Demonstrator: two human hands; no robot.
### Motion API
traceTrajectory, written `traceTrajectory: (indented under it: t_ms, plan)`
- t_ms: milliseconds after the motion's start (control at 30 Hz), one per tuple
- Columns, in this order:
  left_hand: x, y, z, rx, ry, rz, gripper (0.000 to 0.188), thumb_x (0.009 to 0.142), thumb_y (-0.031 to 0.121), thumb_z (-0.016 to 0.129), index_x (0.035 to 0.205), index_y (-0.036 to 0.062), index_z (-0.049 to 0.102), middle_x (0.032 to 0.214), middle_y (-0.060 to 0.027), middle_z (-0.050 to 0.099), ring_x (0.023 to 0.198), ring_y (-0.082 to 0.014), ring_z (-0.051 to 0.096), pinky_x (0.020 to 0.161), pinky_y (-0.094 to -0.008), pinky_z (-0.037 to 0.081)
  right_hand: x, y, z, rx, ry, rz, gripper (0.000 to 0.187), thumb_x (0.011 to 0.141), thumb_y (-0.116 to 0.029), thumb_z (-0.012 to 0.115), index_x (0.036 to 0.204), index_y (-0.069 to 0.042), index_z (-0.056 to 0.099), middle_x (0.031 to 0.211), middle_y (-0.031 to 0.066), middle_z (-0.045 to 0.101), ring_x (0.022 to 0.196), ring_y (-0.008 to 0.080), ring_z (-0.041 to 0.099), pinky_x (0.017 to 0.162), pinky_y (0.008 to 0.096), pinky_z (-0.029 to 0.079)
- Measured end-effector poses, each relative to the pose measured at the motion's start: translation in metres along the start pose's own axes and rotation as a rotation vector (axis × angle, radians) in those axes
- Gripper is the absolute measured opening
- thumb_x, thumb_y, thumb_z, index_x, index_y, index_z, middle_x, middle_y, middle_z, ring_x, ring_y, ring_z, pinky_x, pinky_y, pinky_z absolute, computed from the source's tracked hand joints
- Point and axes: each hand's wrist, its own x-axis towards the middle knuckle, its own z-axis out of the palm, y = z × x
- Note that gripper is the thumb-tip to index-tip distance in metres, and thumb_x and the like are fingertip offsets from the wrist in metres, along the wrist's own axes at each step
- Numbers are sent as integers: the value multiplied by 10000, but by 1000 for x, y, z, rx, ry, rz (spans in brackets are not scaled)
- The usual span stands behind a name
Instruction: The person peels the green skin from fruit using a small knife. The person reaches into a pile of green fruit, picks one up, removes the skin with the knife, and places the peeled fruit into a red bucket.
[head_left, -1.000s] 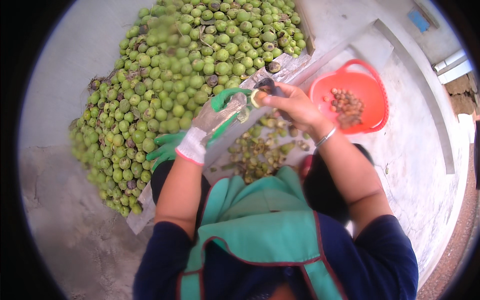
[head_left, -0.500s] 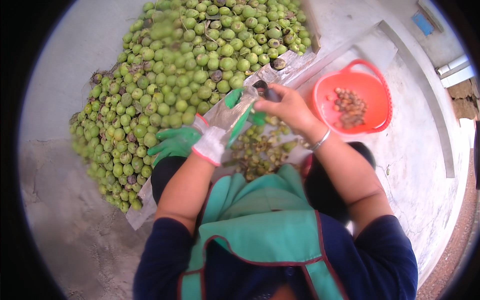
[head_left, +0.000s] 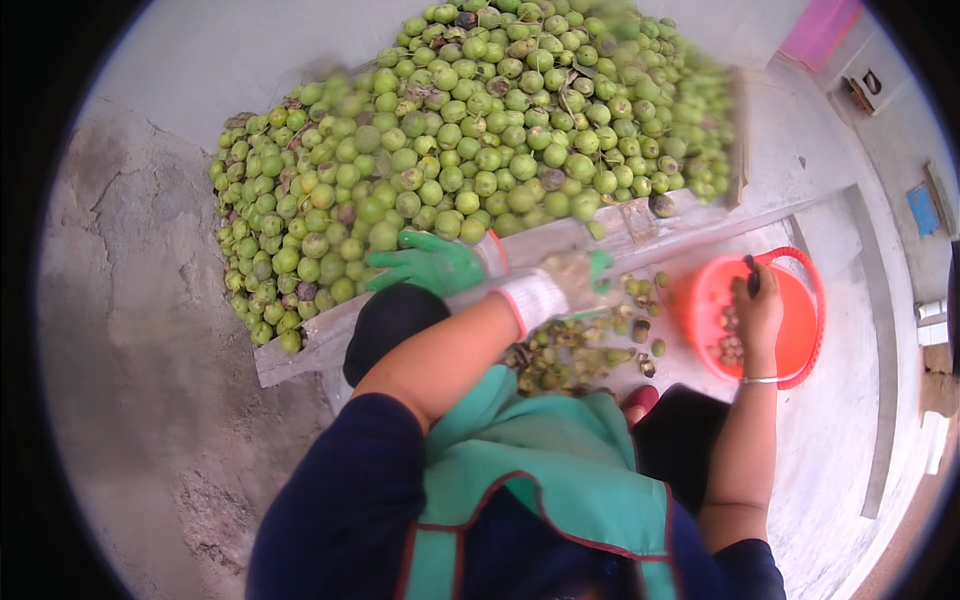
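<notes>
at red bucket (head_left: 796, 338): right hand (head_left: 761, 312), earlier beside left hand (head_left: 578, 284)

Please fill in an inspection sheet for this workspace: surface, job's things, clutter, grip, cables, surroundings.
Surface: concrete floor, rough in patches at the left.
Job's things: heaped green fruits behind a low edging; brown nuts in a red basket.
Clutter: fruit scraps on the floor; loose green glove at the heap's edge.
Grip: left hand gloved, blurred, near the scraps, hold unclear; right hand bare, at the basket, holding a dark tool.
Cables: nothing seen.
Surroundings: pink item and blue item, toward the upper right.
</notes>
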Motion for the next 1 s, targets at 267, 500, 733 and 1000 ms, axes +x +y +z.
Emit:
traceTrajectory:
  t_ms: [267, 500, 733, 1000]
  plan:
    - [-7, 0, 0, -142, 260, 106, 468, 871, 457, 480, 1273, 219, 513, 884, -117, 683, 847, -324, 663, 813, -445, 517, -4, -63, 37, 228, -196, -60, 298, 836, -65, 647, 1122, -11, 586, 888, 138, 682, 785, 225, 671, 713, 326, 524]
    - [-26, -24, -18, -83, 341, 63, 482, 862, 436, 524, 1277, 191, 505, 850, -141, 670, 816, -303, 664, 731, -418, 541, -6, -98, 86, 425, -395, 34, 323, 836, -134, 685, 1125, -19, 602, 759, 89, 675, 647, 141, 634, 601, 301, 508]
    - [-46, -76, -51, -276, 661, -67, 510, 880, 472, 505, 1286, 165, 495, 1027, -192, 650, 894, -358, 651, 813, -443, 526, 10, -180, 117, 503, -457, 9, 204, 840, -144, 676, 986, -26, 597, 613, -12, 497, 532, 69, 457, 498, 231, 388]
    - [-121, -249, -181, -222, 1269, -638, 559, 870, 517, 461, 1298, 162, 517, 1097, -178, 636, 977, -330, 637, 853, -431, 509, 17, -288, 144, 589, -617, -80, 147, 844, -94, 642, 964, -39, 578, 690, -29, 507, 588, 50, 440, 530, 212, 374]
